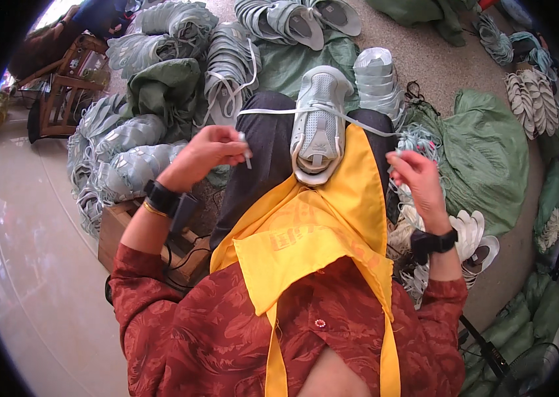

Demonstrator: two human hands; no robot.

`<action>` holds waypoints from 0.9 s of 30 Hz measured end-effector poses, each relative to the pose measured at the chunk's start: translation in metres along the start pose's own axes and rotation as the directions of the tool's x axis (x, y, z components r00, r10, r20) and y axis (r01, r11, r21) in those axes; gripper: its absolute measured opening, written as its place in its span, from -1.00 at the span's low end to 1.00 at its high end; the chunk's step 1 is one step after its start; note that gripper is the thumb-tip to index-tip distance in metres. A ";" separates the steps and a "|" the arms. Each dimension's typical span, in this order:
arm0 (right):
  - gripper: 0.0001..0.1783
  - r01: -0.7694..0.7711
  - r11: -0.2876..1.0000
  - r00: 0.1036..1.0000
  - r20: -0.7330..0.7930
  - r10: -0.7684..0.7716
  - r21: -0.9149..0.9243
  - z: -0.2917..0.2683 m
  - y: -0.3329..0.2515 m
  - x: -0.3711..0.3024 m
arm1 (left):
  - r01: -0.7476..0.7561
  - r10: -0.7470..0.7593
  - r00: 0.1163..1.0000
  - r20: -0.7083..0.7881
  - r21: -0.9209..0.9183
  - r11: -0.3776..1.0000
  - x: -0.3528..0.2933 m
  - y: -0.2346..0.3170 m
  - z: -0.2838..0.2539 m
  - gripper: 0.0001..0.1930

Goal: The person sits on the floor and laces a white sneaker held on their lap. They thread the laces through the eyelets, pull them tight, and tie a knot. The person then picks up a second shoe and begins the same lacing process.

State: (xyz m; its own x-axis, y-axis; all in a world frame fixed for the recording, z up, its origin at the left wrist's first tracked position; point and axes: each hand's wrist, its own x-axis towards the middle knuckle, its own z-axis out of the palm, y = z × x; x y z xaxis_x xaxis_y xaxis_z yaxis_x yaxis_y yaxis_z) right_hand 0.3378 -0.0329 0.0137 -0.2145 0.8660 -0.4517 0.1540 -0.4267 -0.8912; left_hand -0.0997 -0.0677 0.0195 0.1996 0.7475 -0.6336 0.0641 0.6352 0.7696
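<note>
A pale grey-green sneaker upper [319, 122] rests between my knees, its toe pointing away and its heel opening toward me. From its top a white shoelace [269, 112] runs out to both sides. My left hand [220, 147] is closed in a pinch on one end of the lace, left of the shoe, with a short tip poking out below the fingers. On the other side my right hand [418, 178] pinches the lace's other end between thumb and fingers. Both hands are level with the heel and apart from the shoe. A yellow apron [306, 225] covers my lap.
Stacks of nested shoe uppers [137, 159] lie at the left and ahead. A green sack [484, 159] lies at the right, beside a bundle of laces [418, 142]. White shoe parts [468, 238] are near my right wrist, and a wooden box [120, 235] stands below my left forearm.
</note>
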 end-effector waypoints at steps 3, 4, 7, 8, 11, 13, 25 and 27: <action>-0.82 0.136 0.976 0.988 0.090 -0.122 -0.168 0.039 -0.012 0.020 | -0.145 0.150 0.986 0.079 -0.067 0.987 0.008 0.005 0.024 -0.85; -0.82 0.164 0.965 0.983 0.116 -0.143 -0.203 0.048 -0.014 0.027 | -0.190 0.198 0.975 0.104 -0.086 0.978 0.012 0.004 0.029 -0.85; -0.80 0.480 0.624 0.854 0.165 -0.494 -0.617 0.066 -0.018 0.050 | -0.271 0.273 0.960 0.070 -0.035 0.962 0.020 0.004 0.042 -0.84; -0.77 0.508 0.623 0.829 0.141 -0.541 -0.595 0.069 -0.014 0.060 | -0.281 0.283 0.957 0.058 -0.037 0.959 0.028 0.000 0.044 -0.85; -0.77 0.470 0.728 0.843 0.011 -0.537 -0.499 0.075 -0.001 0.086 | -0.377 0.387 0.919 -0.076 0.116 0.919 0.046 0.000 0.058 -0.86; -0.76 0.438 0.814 0.872 -0.041 -0.488 -0.382 0.075 0.001 0.094 | -0.369 0.398 0.903 -0.164 0.181 0.912 0.051 0.004 0.068 -0.89; -0.74 0.384 0.921 0.922 -0.068 -0.380 0.063 0.082 0.007 0.100 | -0.372 0.421 0.896 -0.139 0.282 0.884 0.073 0.003 0.067 -0.90; -0.75 0.383 0.921 0.923 -0.075 -0.377 0.072 0.084 0.006 0.097 | -0.368 0.467 0.862 -0.196 0.391 0.843 0.075 0.006 0.072 -0.92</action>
State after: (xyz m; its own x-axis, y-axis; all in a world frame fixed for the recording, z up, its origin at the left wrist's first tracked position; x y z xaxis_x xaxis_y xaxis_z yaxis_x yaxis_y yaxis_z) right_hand 0.2372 0.0265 -0.0391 -0.1837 0.9799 -0.0774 -0.0099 -0.0806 -0.9967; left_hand -0.0135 -0.0220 -0.0178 0.0105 0.9793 -0.2023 0.3633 0.1848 0.9132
